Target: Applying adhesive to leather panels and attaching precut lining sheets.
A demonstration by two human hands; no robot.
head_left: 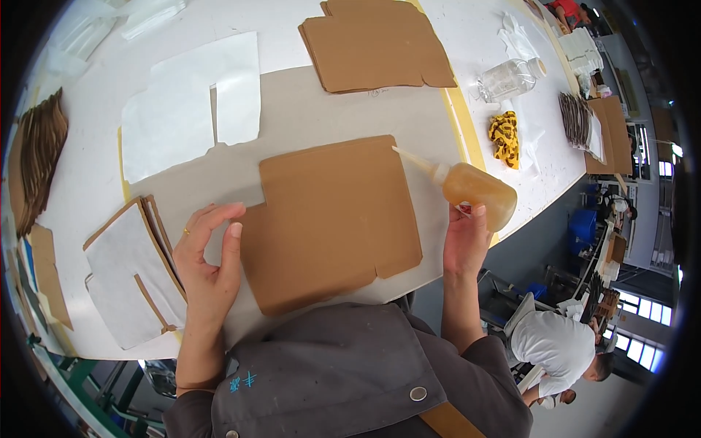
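A brown cut-out panel (332, 226), notched at its lower right edge, lies flat on the table before me. In my right hand (467, 237) is a squeeze bottle (483, 191) of amber liquid, tilted so its long pale nozzle points left at the panel's top right corner. My left hand (208, 259) hovers by the panel's left side, thumb and fingers apart, holding nothing. Left of that hand lies a small stack of white-faced pieces (131, 274) with brown edges. Farther back are a white cut-out sheet (197, 106) and a stack of brown panels (376, 47).
At the right stand a clear bottle (507, 79) and a crumpled yellow-and-black patterned cloth (504, 139). Brown pieces (36, 160) are piled at the far left. A cardboard box (610, 135) is on the far right, and a person in a white shirt (558, 350) works beyond the table.
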